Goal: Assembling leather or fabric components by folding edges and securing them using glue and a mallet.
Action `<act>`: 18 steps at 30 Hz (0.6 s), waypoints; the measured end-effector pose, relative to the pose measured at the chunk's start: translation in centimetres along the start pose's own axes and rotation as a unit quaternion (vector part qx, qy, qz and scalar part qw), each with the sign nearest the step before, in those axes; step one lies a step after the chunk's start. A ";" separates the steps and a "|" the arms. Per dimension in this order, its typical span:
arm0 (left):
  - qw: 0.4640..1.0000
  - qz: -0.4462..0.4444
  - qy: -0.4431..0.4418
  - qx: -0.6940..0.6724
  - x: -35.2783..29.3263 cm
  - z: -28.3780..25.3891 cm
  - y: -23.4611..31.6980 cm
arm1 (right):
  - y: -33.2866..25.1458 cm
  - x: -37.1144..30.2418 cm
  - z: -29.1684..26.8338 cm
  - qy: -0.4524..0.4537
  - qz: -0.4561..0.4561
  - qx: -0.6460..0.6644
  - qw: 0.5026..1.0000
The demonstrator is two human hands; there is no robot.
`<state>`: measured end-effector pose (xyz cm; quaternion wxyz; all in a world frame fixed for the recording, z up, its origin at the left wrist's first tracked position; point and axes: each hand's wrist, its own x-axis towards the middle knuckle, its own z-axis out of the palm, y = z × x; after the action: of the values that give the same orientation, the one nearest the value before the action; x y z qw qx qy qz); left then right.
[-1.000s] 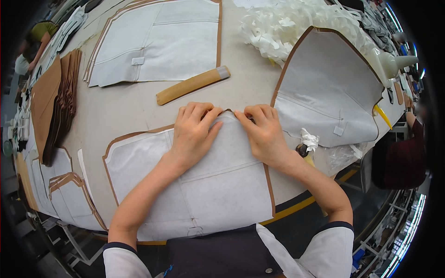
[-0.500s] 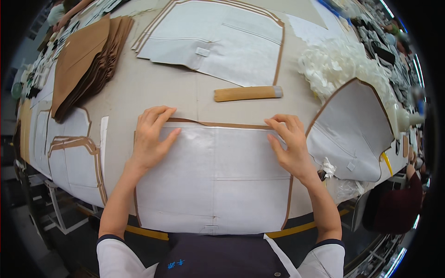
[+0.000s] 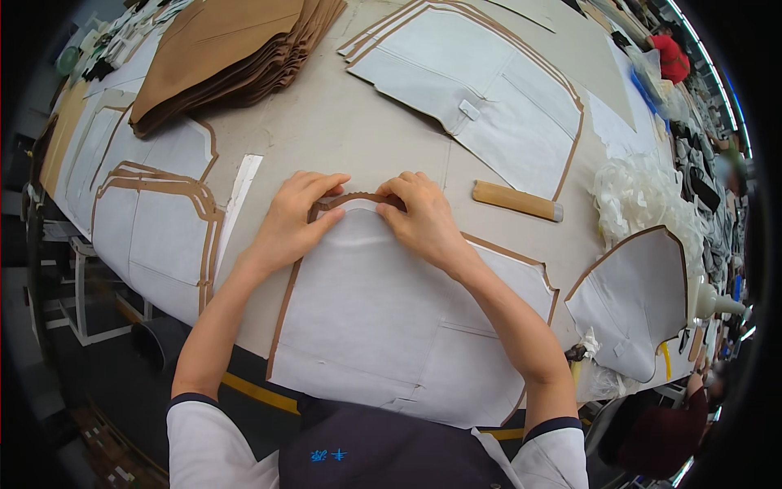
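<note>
A white panel with a brown edge (image 3: 358, 318) lies in front of me at the table's near side, its lower part by my apron. Its far left edge is bent up in a small arch. My left hand (image 3: 297, 218) grips this edge near the left corner, thumb on the white face and fingers behind. A short way to the right, my right hand (image 3: 419, 218) pinches the same edge between thumb and fingers. The brown strip shows between the two hands. What the fingertips behind the edge do is hidden.
A stack of brown pieces (image 3: 220, 57) lies far left, with brown-edged white panels (image 3: 155, 228) nearer. More white panels (image 3: 472, 90) lie at the back. A tan wooden strip (image 3: 513, 200), crumpled white material (image 3: 631, 200) and a curved panel (image 3: 635, 301) are to the right.
My right hand has come left toward my left hand, and the panel's edge now arches between them. The view has turned, so the things on the table sit further right in it.
</note>
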<state>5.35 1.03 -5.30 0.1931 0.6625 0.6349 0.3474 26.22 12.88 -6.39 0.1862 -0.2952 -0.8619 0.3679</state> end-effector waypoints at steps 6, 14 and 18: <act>0.996 -0.039 0.077 0.024 -1.7 0.0 0.2 | -1.0 1.8 1.0 -0.020 -0.025 -0.017 0.999; 0.965 0.074 0.139 0.208 -6.5 1.9 0.7 | -3.1 6.7 2.5 -0.224 -0.043 -0.041 0.973; 0.956 0.072 0.128 0.255 -6.6 2.0 0.8 | -2.9 5.9 3.3 -0.173 -0.063 -0.042 0.982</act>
<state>7.62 -5.17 -7.51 -0.0909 0.6841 0.6721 0.2684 18.88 13.33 -5.82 0.0442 -0.1802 -0.9127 0.3641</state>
